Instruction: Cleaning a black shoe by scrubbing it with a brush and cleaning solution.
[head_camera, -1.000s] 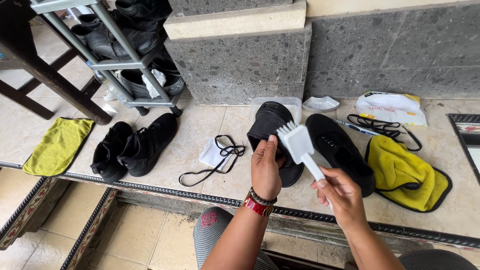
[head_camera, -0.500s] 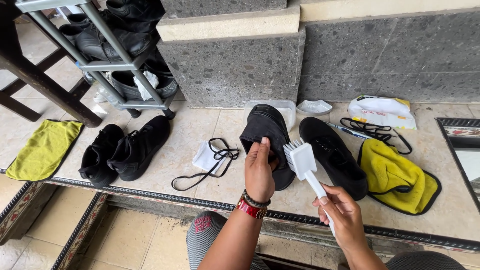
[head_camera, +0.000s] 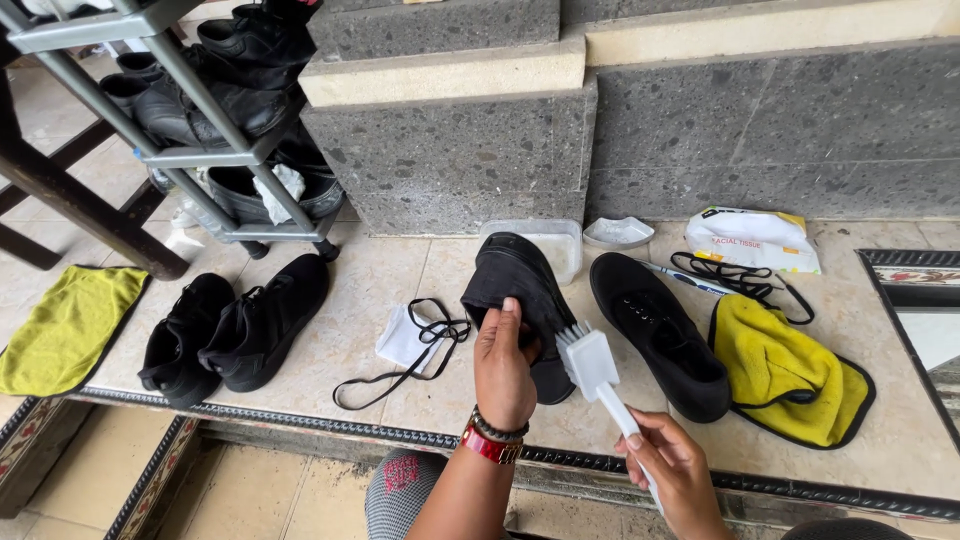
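1. Head view, the hands: the left hand (head_camera: 503, 362) grips a black shoe (head_camera: 520, 300) from above, fingers wrapped over its near end and holding it tilted on a beige tiled ledge (head_camera: 360, 290). The right hand (head_camera: 675, 472) is closed around the handle of a white brush (head_camera: 598, 372), whose bristled head sits against the shoe's right side.

2. Head view, right of the hands: a second black shoe (head_camera: 660, 335), unlaced, lies flat on the ledge just beside the first. Next to it is a yellow cloth with a dark border (head_camera: 790, 375), and above that a loose black shoelace (head_camera: 735, 275) and a white tissue packet (head_camera: 755, 240). A clear plastic tub (head_camera: 555, 240) and a small white dish (head_camera: 618, 232) stand against the wall behind the held shoe.

3. Head view, left of the hands: another black shoelace (head_camera: 400, 365) trails across a folded white cloth (head_camera: 405, 335). Further left stand a pair of black shoes (head_camera: 235, 325), and a yellow-green cloth (head_camera: 65, 325) lies at the ledge's far end.

4. Head view, the setting: a speckled grey stone wall (head_camera: 760, 130) with a pale stone sill (head_camera: 440, 75) rises behind the ledge. At upper left a grey metal shoe rack (head_camera: 175, 155) holds dark leather shoes. A patterned dark trim (head_camera: 280, 415) edges the ledge above a lower tiled floor (head_camera: 230, 490).
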